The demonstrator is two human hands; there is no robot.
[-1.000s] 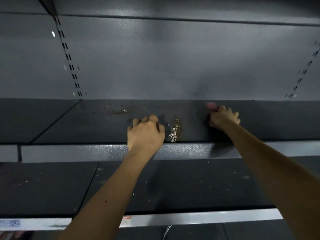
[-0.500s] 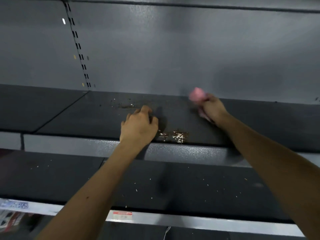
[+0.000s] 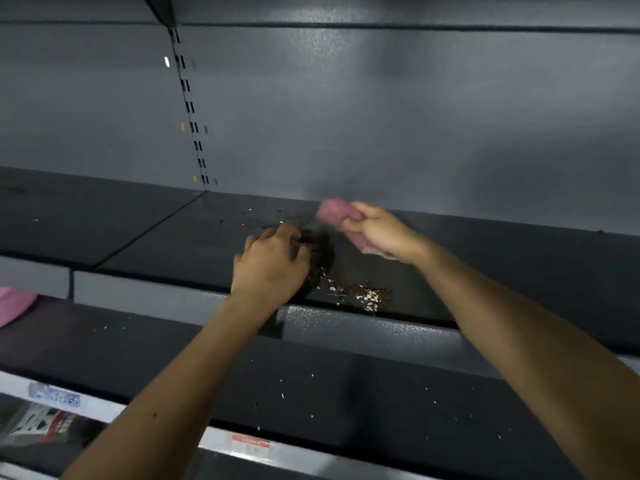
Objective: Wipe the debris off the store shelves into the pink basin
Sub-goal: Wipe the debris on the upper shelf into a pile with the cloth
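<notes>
Right hand (image 3: 377, 233) clenched round cloth (image 3: 332, 211) over shelf (image 3: 173, 244); left hand (image 3: 273, 268) curled beside debris (image 3: 367, 296), hold unclear. Basin (image 3: 14, 306) far left on lower shelf (image 3: 346, 386), well apart. Risks sweeping debris off edge, past basin, onto lower shelf.

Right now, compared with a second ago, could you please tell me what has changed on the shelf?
The right hand, gripping the pink cloth throughout, moved left toward the left hand, which reached deeper. The debris pile spread along the front edge of the shelf.
</notes>
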